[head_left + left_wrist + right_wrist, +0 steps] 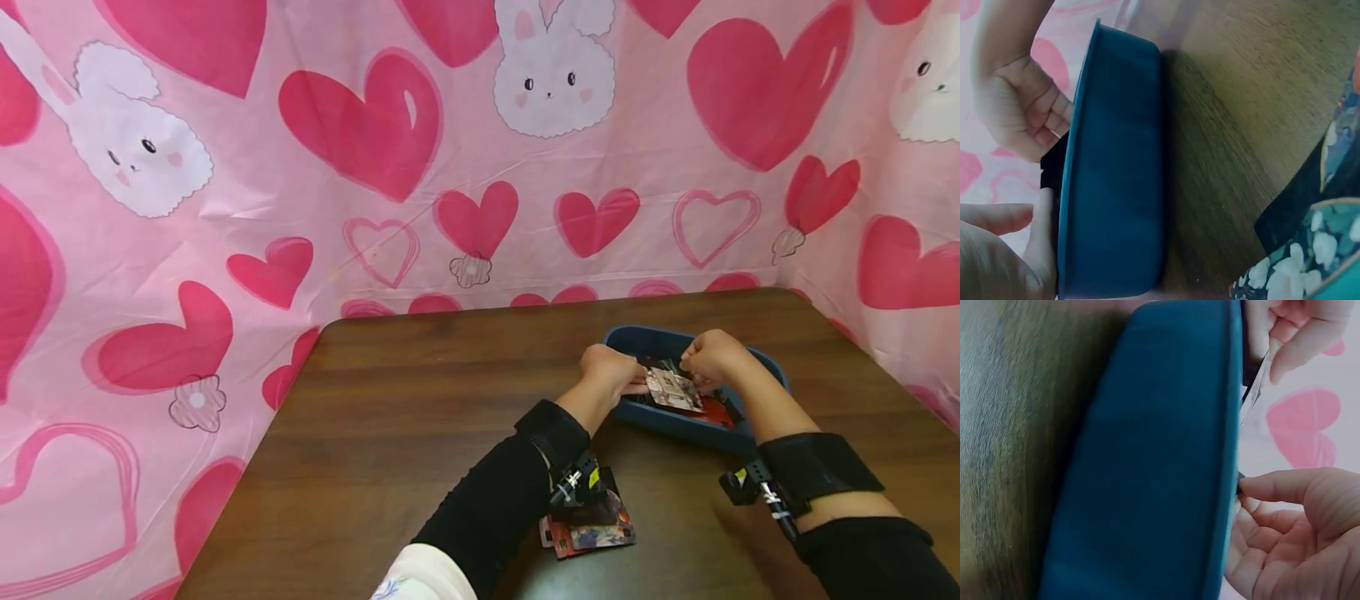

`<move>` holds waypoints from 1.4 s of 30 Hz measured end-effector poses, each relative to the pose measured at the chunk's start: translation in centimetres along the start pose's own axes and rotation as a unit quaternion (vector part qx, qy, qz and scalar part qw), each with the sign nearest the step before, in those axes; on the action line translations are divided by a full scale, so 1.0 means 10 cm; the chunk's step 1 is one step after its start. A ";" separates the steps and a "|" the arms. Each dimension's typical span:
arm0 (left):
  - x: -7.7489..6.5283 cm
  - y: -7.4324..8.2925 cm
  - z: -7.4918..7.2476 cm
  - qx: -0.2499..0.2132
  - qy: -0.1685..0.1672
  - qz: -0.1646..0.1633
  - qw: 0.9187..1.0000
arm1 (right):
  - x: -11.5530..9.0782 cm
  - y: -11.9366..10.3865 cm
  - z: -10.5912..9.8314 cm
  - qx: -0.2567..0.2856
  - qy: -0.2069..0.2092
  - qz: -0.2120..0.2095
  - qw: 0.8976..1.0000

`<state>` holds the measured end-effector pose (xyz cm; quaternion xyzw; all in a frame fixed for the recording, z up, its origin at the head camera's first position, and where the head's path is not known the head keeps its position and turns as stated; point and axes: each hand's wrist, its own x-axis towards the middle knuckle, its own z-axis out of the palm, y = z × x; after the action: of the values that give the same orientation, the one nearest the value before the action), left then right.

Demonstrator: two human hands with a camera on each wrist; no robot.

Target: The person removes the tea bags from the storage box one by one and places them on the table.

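Note:
A blue plastic bin (pixel 678 427) sits at the right of the table, with both my hands over its opening. In the head view, my left hand (pixel 609 371) holds the left edge of a beige printed card (pixel 673 389); the right wrist view shows that card edge-on by the fingers. My right hand (pixel 716 360), at the bin's far side, pinches a thin dark item (pixel 1240 484), of which only a corner shows in the right wrist view. A red printed piece (pixel 720 412) and other dark pieces lie inside the bin, partly hidden by the hands.
A small pile of printed cards or packets (pixel 600 536) lies on the wooden table (pixel 420 433) in front of the bin, partly under my left forearm. Behind the table hangs a pink cloth (pixel 315 208) with hearts and rabbits.

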<state>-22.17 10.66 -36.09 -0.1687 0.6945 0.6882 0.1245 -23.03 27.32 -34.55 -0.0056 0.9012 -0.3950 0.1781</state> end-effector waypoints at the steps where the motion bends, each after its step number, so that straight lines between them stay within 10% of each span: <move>1: 0.00 -0.01 -0.02 0.000 0.001 0.007 1.000 | -0.01 -0.01 0.01 0.007 0.001 -0.004 1.000; 13: -0.12 0.02 -0.60 -0.056 -0.088 0.028 0.994 | -0.32 -0.20 0.15 0.118 0.026 -0.061 0.991; 27: -0.52 -0.51 -1.51 0.008 -0.144 -0.014 0.989 | -0.48 -0.24 1.01 0.227 -0.116 -0.090 0.963; 42: -0.62 -0.90 -1.66 0.036 -0.145 -0.038 0.988 | -0.47 -0.11 1.41 0.201 -0.137 -0.081 0.966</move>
<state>-11.84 -5.48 -41.45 -0.0888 0.6869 0.6745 0.2556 -14.18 17.21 -41.08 -0.0970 0.7666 -0.5768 0.2648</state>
